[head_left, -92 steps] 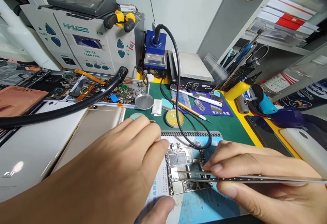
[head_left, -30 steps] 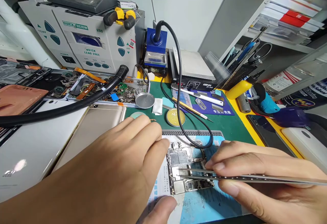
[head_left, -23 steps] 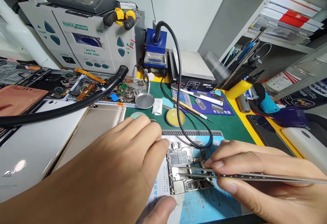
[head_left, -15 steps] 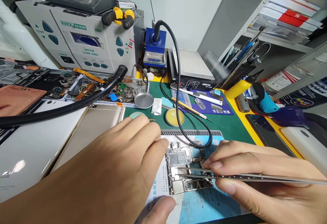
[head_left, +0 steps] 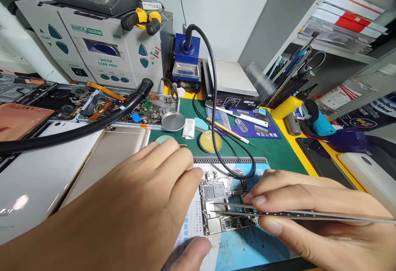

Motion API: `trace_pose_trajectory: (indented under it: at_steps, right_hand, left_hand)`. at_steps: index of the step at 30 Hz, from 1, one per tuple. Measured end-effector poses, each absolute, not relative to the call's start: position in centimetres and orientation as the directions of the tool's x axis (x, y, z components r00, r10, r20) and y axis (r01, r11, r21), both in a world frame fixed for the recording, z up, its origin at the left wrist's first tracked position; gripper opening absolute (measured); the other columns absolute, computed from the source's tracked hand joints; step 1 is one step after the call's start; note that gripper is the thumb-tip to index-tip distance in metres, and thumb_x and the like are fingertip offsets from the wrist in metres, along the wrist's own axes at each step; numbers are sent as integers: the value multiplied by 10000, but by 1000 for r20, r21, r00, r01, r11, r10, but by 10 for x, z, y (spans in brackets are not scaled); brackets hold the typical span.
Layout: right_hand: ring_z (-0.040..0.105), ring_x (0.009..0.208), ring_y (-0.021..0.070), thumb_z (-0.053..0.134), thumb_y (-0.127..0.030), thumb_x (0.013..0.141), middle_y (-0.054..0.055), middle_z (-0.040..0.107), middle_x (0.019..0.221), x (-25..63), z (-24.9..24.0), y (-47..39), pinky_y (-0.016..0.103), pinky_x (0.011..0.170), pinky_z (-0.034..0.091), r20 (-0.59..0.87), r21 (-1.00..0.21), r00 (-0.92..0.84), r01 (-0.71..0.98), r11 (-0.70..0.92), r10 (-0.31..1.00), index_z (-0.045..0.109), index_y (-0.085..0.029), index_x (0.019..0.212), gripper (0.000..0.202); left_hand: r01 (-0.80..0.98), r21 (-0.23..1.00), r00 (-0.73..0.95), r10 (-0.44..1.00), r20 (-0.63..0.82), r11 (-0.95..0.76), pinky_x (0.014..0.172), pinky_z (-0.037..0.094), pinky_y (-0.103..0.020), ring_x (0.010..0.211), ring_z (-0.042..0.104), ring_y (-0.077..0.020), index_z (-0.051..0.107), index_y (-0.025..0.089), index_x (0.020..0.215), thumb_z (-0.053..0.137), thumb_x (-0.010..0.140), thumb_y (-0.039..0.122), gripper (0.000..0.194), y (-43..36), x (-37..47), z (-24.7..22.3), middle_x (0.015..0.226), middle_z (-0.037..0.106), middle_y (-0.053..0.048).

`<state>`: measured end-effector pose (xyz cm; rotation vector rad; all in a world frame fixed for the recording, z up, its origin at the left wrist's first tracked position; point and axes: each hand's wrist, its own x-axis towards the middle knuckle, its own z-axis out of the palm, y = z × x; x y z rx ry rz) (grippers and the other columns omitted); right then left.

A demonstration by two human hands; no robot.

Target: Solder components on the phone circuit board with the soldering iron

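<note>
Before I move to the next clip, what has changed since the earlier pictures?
The tweezers have edged slightly, tips toward the far side of the circuit board; nothing was grasped or released. The right hand still grips them; the left hand stays put.

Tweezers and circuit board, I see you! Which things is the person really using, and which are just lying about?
In use:
tweezers, held in the right hand
circuit board, under the tweezers' tips
printed mat, under the circuit board

Just lying about, it seems:
pliers
white brush
dark phone
</note>
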<state>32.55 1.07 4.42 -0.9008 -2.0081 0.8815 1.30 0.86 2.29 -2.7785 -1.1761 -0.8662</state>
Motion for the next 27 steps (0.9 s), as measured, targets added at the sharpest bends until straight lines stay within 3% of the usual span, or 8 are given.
trace_pose_trajectory:
  at_steps: [2,6,11,16,22,27]
  right_hand:
    - [1005,882,224,1071,-11,885,11,1046,1034,324,46,12,173,892,805,358,-803,-458,293,519,814,1053,-318,1177,424]
    - [1002,833,224,1097,-230,1044,12,1040,992,324,49,16,179,848,809,371,-773,-449,337,538,813,1060,-334,1119,134]
    - [1003,896,246,1044,12,891,15,1047,1057,326,46,13,223,871,829,344,-818,-465,278,503,816,1058,-354,1249,512]
    - [999,958,220,1066,-33,947,-9,1047,1091,329,42,8,198,924,815,324,-826,-463,288,486,825,1048,-378,1275,476]
    - [999,954,228,1070,-30,955,-4,1044,1095,330,42,9,212,921,820,317,-827,-468,291,482,825,1040,-375,1279,475]
    - [997,952,225,1067,-45,964,-8,1045,1101,331,40,8,207,913,820,327,-824,-454,293,485,829,1039,-385,1292,474]
  left_hand:
    - [658,195,565,648,510,-727,701,508,-539,914,743,-347,736,276,949,689,996,280,66,8,14,25,1043,836,-97]
    - [678,239,572,703,422,-695,751,562,-566,971,783,-363,775,261,962,652,1069,289,165,4,14,36,1077,862,-113]
    - [686,239,567,711,415,-687,731,552,-566,950,776,-364,773,264,951,681,1056,289,142,3,14,35,1060,858,-109]
    - [654,238,547,666,507,-718,671,501,-555,846,725,-343,745,277,933,693,1035,334,128,9,13,21,995,823,-86]
    - [672,263,574,711,406,-693,743,548,-583,937,754,-361,781,253,970,644,1101,285,192,4,14,35,1077,855,-110]
    - [686,283,552,733,397,-670,768,535,-556,969,768,-345,810,262,978,781,1007,285,47,2,14,37,1113,890,-94]
